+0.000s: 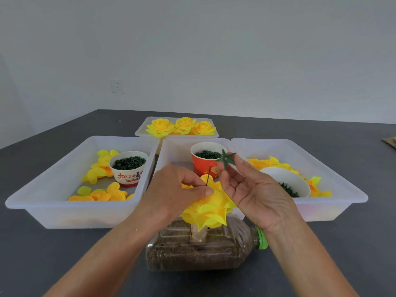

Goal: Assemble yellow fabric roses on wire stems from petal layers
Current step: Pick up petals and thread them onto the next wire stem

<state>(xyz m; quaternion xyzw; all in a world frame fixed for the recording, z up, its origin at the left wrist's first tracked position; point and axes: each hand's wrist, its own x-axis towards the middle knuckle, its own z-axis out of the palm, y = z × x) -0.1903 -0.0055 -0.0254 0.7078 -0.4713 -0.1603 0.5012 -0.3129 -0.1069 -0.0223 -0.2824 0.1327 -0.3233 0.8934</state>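
Head view: three finished roses [182, 126] lie in the tray at twelve o'clock. A fourth flower [211, 207], petals stacked upside down on the wire stem [208, 175] over a bottle [199, 247], lacks its calyx. The left hand [177, 189] pinches the petals at the wire; the right hand [250, 187] pinches a green star calyx [226, 159] just above. Loose petals [98, 168] at ten o'clock await more roses. A red cup [204, 166] stands close behind the wire.

Plain room set up as a small handcraft assembly station. Dark grey matte worktop [64, 254] against a bare white wall with one white wall socket [117, 86]. Translucent white plastic sorting trays [51, 213] hold loose yellow fabric petals [97, 172] and paper cups of dark green plastic parts [129, 162]; finished yellow fabric roses [182, 126] in the far tray.
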